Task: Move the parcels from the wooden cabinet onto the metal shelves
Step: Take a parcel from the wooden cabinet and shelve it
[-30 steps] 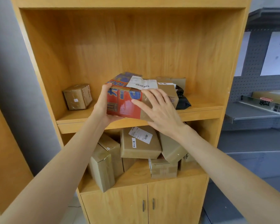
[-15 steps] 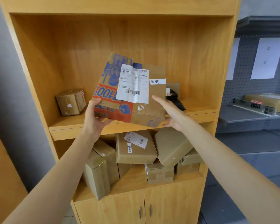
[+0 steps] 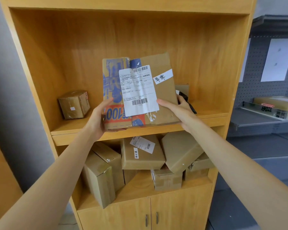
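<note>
**Printed parcel lifted upright at the upper cabinet shelf**

You hold the printed parcel between both hands, stood on edge with its shipping label facing you, just above the front edge of the upper shelf of the wooden cabinet. Judged from the pose: face turned to you so the label reads, gripped low so the weight sits in your palms.

- Left hand: curled round the lower left corner, thumb on the front face, fingers out of sight behind.
- Right hand: clasps the lower right edge, thumb lying across the front, fingers wrapped behind.
- Whether the bottom edge touches the shelf lip or hangs clear of it: cannot tell.

Left on the upper shelf: a small taped box near the left rear corner, and a dark item behind your right hand, mostly hidden; beside it a brown corner of another parcel, not identifiable.

Lower shelf: a heap of brown boxes, leaning on one another, some tilted over the front edge. The count is unclear; the rear ones are covered.

Metal shelves stand to the right, cut off by the frame edge, with one flat package already on them. Handwriting on the white strip is too small to read.
</note>
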### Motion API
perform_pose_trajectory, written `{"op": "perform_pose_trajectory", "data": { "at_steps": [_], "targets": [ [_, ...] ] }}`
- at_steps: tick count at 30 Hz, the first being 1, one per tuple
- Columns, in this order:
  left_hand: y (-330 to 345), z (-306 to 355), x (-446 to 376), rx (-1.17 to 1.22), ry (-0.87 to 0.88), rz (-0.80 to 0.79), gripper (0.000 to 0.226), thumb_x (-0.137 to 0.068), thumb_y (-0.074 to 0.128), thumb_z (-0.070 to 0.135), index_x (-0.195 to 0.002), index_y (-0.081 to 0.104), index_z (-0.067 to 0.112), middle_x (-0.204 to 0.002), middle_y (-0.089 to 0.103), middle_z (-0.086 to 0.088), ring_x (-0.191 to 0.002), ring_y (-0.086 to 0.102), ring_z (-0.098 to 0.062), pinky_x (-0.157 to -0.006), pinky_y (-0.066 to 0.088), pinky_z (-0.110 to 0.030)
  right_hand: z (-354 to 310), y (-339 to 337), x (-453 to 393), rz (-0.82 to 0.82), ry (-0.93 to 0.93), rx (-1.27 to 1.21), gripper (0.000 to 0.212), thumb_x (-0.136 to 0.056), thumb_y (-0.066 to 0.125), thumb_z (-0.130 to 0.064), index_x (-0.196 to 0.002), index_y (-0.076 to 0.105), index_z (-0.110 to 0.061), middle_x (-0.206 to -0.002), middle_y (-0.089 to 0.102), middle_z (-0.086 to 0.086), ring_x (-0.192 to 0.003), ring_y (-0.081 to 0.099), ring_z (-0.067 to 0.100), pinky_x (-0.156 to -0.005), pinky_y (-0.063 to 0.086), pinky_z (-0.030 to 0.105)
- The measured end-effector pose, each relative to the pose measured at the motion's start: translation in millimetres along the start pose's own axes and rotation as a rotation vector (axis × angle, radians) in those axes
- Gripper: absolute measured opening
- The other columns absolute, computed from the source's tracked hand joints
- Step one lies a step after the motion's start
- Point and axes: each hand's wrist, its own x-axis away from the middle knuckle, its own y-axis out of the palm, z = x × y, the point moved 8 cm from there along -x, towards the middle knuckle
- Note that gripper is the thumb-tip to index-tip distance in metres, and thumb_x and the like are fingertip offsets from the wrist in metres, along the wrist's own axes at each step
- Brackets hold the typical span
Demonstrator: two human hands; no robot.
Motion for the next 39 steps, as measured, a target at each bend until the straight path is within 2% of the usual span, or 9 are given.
{"op": "perform_pose_trajectory", "data": {
  "at_steps": [3, 10, 12, 17, 20, 25, 31, 34, 39],
  "targets": [
    [-3.8, -6.9, -6.9, -0.055, -0.02, 0.039, 0.052, -0.083, 0.064, 0.048, -0.129, 0.048, 0.031, -0.11, 0.07, 0.002, -0.094, 0.07, -0.022, -0.063, 0.057, -0.037, -0.1, 2.9, 0.6, -0.012, -0.033, 0.027, 0.083, -0.071, 0.082, -0.039, -0.141, 0.038, -0.027, -0.117, 0.063, -0.007, -0.106, 0.061, 0.013, -0.097, 0.05, 0.039],
    [-9.8, -3.2, -16.1, -0.036, 0.051, 0.114, 0.041, -0.084, 0.067, 0.043, -0.12, 0.049, 0.035, -0.106, 0.068, 0.004, -0.091, 0.067, -0.016, -0.076, 0.056, -0.04, -2.7, 10.5, 0.2, -0.021, -0.068, 0.046, 0.085, -0.075, 0.079, -0.038, -0.145, 0.032, -0.027, -0.12, 0.061, -0.007, -0.106, 0.06, 0.011, -0.096, 0.05, 0.034],
    [-9.6, -1.1, -19.6, -0.015, 0.067, 0.105, 0.038, -0.084, 0.068, 0.041, -0.117, 0.05, 0.036, -0.106, 0.068, 0.005, -0.09, 0.067, -0.014, -0.079, 0.055, -0.037, -3.2, 11.3, 1.1, -0.015, -0.074, 0.052, 0.085, -0.075, 0.079, -0.037, -0.145, 0.032, -0.027, -0.121, 0.06, -0.007, -0.106, 0.06, 0.01, -0.093, 0.05, 0.032],
    [-1.4, -3.3, -24.4, 0.003, 0.076, 0.058, 0.041, -0.083, 0.068, 0.04, -0.119, 0.049, 0.034, -0.101, 0.068, 0.008, -0.084, 0.067, -0.009, -0.067, 0.052, -0.028, 2.0, 4.3, 6.3, 0.033, -0.07, 0.062, 0.085, -0.073, 0.08, -0.037, -0.144, 0.033, -0.028, -0.122, 0.06, -0.008, -0.108, 0.06, 0.01, -0.095, 0.05, 0.033],
    [7.6, -9.4, -27.6, -0.004, 0.067, 0.029, 0.042, -0.082, 0.069, 0.042, -0.119, 0.05, 0.035, -0.102, 0.069, 0.007, -0.085, 0.068, -0.011, -0.068, 0.053, -0.03, 6.9, -6.5, 10.1, 0.07, -0.062, 0.066, 0.091, -0.069, 0.083, -0.039, -0.144, 0.032, -0.027, -0.124, 0.06, -0.006, -0.111, 0.06, 0.014, -0.099, 0.049, 0.038],
    [38.9, -19.7, -30.5, 0.01, 0.051, -0.047, 0.042, -0.083, 0.07, 0.039, -0.119, 0.05, 0.035, -0.104, 0.069, 0.006, -0.084, 0.068, -0.011, -0.072, 0.054, -0.032, 12.1, -35.2, 26.4, 0.155, -0.061, 0.076, 0.092, -0.07, 0.082, -0.037, -0.145, 0.031, -0.027, -0.126, 0.058, -0.006, -0.111, 0.058, 0.011, -0.098, 0.049, 0.036],
    [100.3, -31.9, -25.9, 0.032, 0.037, -0.155, 0.039, -0.082, 0.071, 0.037, -0.116, 0.053, 0.038, -0.104, 0.071, 0.006, -0.075, 0.07, -0.007, -0.06, 0.055, -0.028, 13.4, -92.2, 54.2, 0.253, -0.038, 0.075, 0.082, -0.076, 0.079, -0.031, -0.142, 0.031, -0.027, -0.113, 0.057, -0.012, -0.099, 0.057, 0.003, -0.072, 0.049, 0.019],
    [138.7, -37.0, -20.0, 0.037, 0.035, -0.208, 0.033, -0.083, 0.07, 0.036, -0.113, 0.055, 0.036, -0.1, 0.071, 0.007, -0.074, 0.07, -0.007, -0.063, 0.055, -0.028, 14.8, -129.4, 66.2, 0.299, -0.042, 0.076, 0.085, -0.073, 0.081, -0.031, -0.144, 0.033, -0.026, -0.125, 0.058, -0.005, -0.107, 0.059, 0.01, -0.079, 0.051, 0.023],
    [211.6, -42.4, -10.2, 0.037, 0.047, -0.273, 0.036, -0.083, 0.07, 0.037, -0.114, 0.053, 0.035, -0.102, 0.071, 0.005, -0.082, 0.069, -0.011, -0.069, 0.054, -0.03, 12.7, -199.9, 86.0, 0.37, -0.051, 0.087, 0.092, -0.072, 0.082, -0.034, -0.146, 0.029, -0.026, -0.129, 0.057, -0.002, -0.112, 0.058, 0.015, -0.095, 0.05, 0.036]
  ]
}}
